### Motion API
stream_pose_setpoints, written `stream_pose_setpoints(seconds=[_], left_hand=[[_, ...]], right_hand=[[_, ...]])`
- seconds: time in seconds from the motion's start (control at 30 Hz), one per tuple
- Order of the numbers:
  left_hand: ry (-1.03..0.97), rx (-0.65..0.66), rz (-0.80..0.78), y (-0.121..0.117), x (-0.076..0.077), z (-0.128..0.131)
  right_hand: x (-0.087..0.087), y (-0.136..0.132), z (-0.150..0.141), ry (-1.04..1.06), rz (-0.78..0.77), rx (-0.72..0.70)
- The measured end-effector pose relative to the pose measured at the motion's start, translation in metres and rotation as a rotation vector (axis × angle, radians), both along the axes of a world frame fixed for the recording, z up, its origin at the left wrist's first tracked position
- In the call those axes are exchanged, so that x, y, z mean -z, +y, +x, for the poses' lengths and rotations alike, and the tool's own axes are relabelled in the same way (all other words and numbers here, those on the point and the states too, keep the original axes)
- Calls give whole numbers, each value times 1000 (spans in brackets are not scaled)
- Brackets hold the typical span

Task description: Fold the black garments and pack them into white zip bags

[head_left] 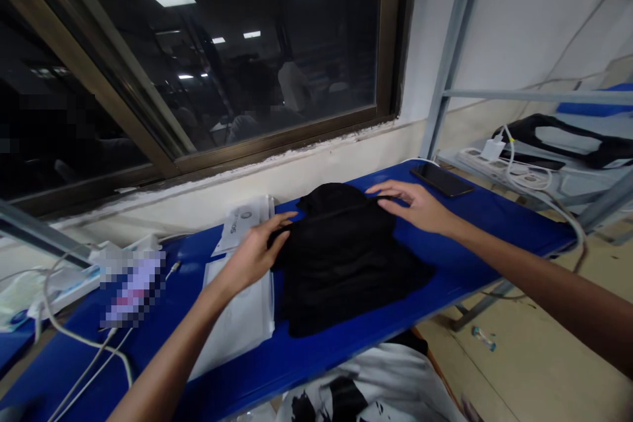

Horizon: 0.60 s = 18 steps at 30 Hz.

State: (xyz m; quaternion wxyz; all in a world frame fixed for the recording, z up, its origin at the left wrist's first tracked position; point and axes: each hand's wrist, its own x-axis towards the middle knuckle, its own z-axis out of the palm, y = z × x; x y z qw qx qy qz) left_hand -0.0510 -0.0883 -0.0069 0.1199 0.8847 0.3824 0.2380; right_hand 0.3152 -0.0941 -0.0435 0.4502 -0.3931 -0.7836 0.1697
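You have a blue counter [475,211] in front of you, running beneath a dark window [247,46] with a brown frame; ceiling lights and seated figures show in its glass. A pale wall [519,13] rises to the right, with a grey metal frame [452,46] before it, and a tan floor [539,343] shows below. The black cloth [341,257] lies on the middle of the counter, its rounded end towards the window and its broader end towards you, so its long axis runs roughly from window to lap; one corner flares out to the right. You can't tell its front from its back. Your left hand [262,247] is at its upper left edge, fingers curved and partly open; your right hand [415,208] is at the upper right, thumb and fingers slightly parted around a dark edge of it. How firmly either one grips, you cannot tell. Left of the cloth lie a clear plastic bag [237,316] and, nearer the window, a white packet [242,224] with a round mark and grey lettering, turned and too blurred to read surely. No marking can be made out on the cloth. A dark phone [442,180] lies at the right, near a shelf holding a white power strip [477,158], and a pixelated purple item [133,290] sits at the left among white cables [93,343].
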Motion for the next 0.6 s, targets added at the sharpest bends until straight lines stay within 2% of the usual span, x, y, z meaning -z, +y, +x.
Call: stream_pose_setpoints(seconds=[0.03,0.1,0.2,0.3,0.37,0.43,0.5,0.6], left_hand=[[-25,13,-87,4,-6,-2],[-18,53,-219,14,-8,-4],[43,55,-254,32,10,1],[111,6,-240,45,32,7],[111,-23,-234,48,39,9],[102,-36,-228,47,39,9],[124,-34,-226,46,32,9],[198,-34,-178,46,14,10]], right_hand=[[-2,3,3,64,-70,-10],[1,13,8,57,-193,-45],[18,29,11,-58,-361,-72],[34,38,11,-29,-500,-133],[38,39,11,-28,-485,-150],[38,39,11,-42,-410,-95],[37,41,11,-32,-363,-32],[32,43,9,2,-334,-17]])
